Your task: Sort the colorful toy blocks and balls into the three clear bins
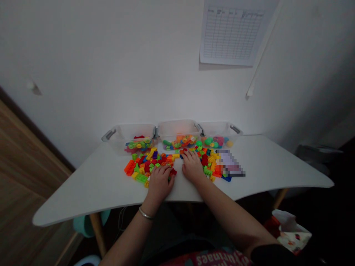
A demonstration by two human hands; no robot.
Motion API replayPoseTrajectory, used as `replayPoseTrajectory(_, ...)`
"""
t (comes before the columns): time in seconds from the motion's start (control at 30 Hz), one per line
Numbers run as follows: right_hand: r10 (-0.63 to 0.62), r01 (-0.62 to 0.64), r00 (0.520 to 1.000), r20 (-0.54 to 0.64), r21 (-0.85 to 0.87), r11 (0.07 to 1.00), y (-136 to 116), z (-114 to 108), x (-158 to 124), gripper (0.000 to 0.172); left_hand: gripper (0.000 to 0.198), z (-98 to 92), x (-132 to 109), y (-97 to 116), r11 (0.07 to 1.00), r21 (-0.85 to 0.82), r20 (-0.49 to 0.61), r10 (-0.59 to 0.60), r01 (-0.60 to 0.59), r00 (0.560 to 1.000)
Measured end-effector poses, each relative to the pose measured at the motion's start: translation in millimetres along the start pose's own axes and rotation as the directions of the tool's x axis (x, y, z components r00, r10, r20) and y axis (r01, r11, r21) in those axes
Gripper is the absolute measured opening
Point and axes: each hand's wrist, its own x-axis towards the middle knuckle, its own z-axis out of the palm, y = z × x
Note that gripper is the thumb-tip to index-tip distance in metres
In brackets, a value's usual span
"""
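A heap of colourful plastic toy building bricks (pixel 141 178) lies spread over the table in two parts, left and right. My left hand (pixel 161 181) rests on the left part, its fingers bent over the bricks and its thumb apart. Close to its index finger sits a red brick (pixel 173 172). Over the inner edge of the right part, my right hand (pixel 192 167) reaches forward with fingers stretched out. Its fingertips touch or nearly touch small red and blue bricks. What lies under both palms is hidden.
Three clear bins with grey handles stand along the wall: a left bin (pixel 133 129), a middle bin (pixel 177 125) and a right bin (pixel 219 127), each holding toy pieces. A pixelated flat object (pixel 230 162) lies right of the bricks on the white table (pixel 266 162).
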Motion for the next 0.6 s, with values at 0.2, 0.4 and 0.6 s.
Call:
replayPoseTrajectory(0.2,0.019,-0.019,0.998,0.060,-0.009,1.000,0,1,4,0.054,0.025,0.5,0,-1,1.000,-0.020,-0.013,0.005,-0.005,1.000)
replayPoseTrajectory(0.4,0.030,-0.030,0.999,0.039,0.003,1.000,1,7,10,0.056,0.026,2.2,-1,-2,1.000,-0.026,-0.027,0.009,-0.009,1.000)
replayPoseTrajectory(0.6,0.006,-0.005,1.000,-0.026,0.049,0.999,2,6,8,0.044,0.025,1.6,-1,-1,1.000,-0.011,-0.018,0.010,-0.010,1.000)
